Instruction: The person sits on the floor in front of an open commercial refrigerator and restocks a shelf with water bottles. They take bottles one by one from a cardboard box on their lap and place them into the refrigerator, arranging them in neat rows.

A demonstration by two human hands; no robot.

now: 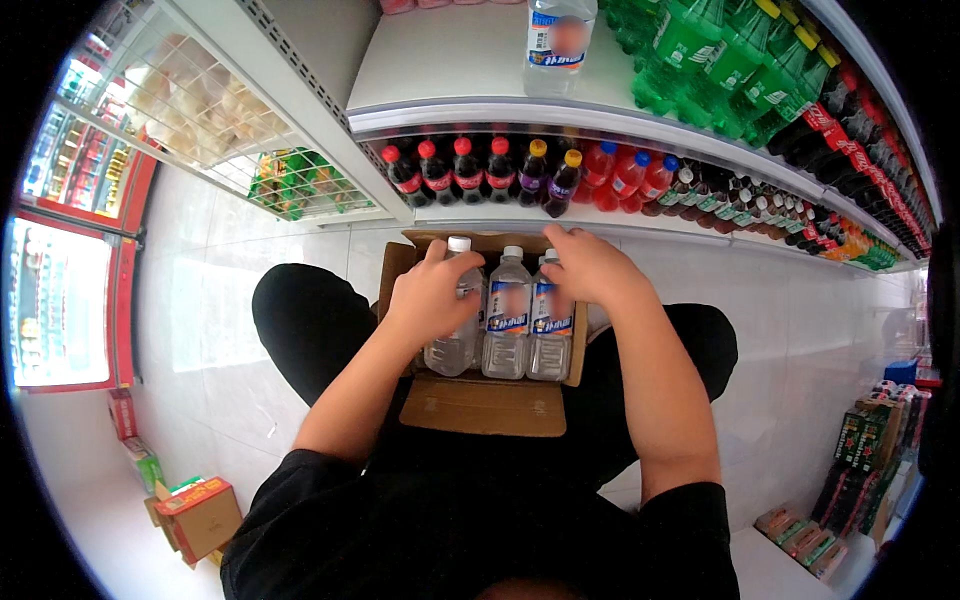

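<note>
An open cardboard box (483,406) stands between my knees, its near flap folded out. Clear plastic bottles with white caps stand in it. My left hand (431,292) grips the left bottle (451,352) around its upper part, thumb and fingers on opposite sides. The middle bottle (505,352), with a blue, white and orange label, is untouched. My right hand (592,264) is at the neck of the right bottle (550,356), thumb in front and fingers behind over the box's far edge. Some of its fingers are hidden. More bottles behind show only in part.
One similar clear bottle (559,52) stands on the upper shelf (450,67), left of green soda bottles (712,60). Small cola bottles (469,172) and other drinks line the lower shelf. A wire rack (202,105) and lit coolers (64,300) are left; stacked drink packs (859,442) are right.
</note>
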